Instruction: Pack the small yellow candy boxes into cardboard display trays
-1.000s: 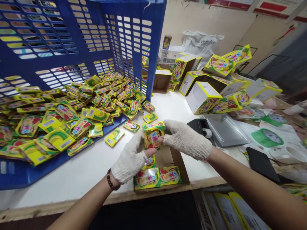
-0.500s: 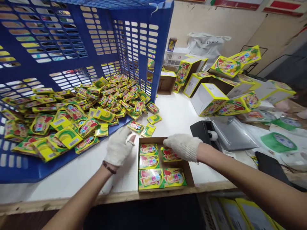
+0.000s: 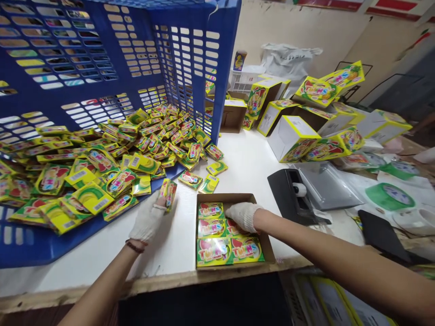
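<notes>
My left hand (image 3: 148, 222), in a white knit glove, grips a small yellow-green candy box (image 3: 169, 194) tilted upright near the crate's front edge. In a shallow brown cardboard tray (image 3: 269, 251) is my right hand (image 3: 243, 216), also gloved. Its fingers are closed at the far side of a candy box (image 3: 234, 228) lying in the tray's right column; the fingertips are partly hidden. Other candy boxes marked TWINS (image 3: 214, 251) lie flat in the left column and front row. Loose candy boxes (image 3: 190, 179) rest on the table just behind the tray.
A large blue plastic crate (image 3: 224, 59) lies on its side at left, with a heap of candy boxes (image 3: 118, 181) spilling out. Printed cartons (image 3: 295, 138) stand stacked at back right. A black tape dispenser (image 3: 288, 197), clear plastic bags (image 3: 326, 185) and green tape (image 3: 390, 197) are to the right.
My left hand has moved left and now holds a candy box. My right hand has lowered its candy box into the tray, against the front row, moving slightly left.
</notes>
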`<state>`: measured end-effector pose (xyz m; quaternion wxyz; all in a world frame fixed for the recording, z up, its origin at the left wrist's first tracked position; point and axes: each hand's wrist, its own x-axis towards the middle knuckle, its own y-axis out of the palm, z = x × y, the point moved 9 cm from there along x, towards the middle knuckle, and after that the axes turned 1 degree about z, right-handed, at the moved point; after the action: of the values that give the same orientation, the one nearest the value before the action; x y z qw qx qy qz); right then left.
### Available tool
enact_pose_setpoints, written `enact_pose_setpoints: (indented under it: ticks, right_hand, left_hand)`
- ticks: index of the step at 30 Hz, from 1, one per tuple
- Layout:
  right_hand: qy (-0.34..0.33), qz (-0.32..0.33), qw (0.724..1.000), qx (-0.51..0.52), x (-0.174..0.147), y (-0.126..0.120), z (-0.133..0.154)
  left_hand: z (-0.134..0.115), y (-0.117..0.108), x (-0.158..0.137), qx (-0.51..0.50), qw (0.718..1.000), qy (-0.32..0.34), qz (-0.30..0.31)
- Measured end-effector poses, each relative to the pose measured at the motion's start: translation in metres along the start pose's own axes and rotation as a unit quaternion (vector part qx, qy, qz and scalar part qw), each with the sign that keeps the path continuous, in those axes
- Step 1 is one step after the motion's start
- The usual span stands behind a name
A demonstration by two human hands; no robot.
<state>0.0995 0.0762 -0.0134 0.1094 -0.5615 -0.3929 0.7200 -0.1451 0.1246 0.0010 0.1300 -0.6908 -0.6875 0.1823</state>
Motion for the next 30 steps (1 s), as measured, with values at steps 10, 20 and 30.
enact_pose_setpoints:
  ticks: [10, 20, 30]
  right_hand:
    - [0.020, -0.203, 0.959, 0.199, -0.026, -0.021, -0.010]
    - [-0.005, -0.332, 0.932, 0.148, -0.078, -0.092, -0.036]
    - [0.074, -0.179, 0.978, -0.075, -0.020, -0.042, 0.003]
  left_hand:
    - [-0.078, 0.073, -0.049, -0.347, 0.929, -0.010, 0.126]
    - [-0.109, 0.133, -0.077, 0.275, 0.931, 0.120, 0.206]
    - [-0.100, 0.197, -0.109, 0.405, 0.808, 0.209, 0.374]
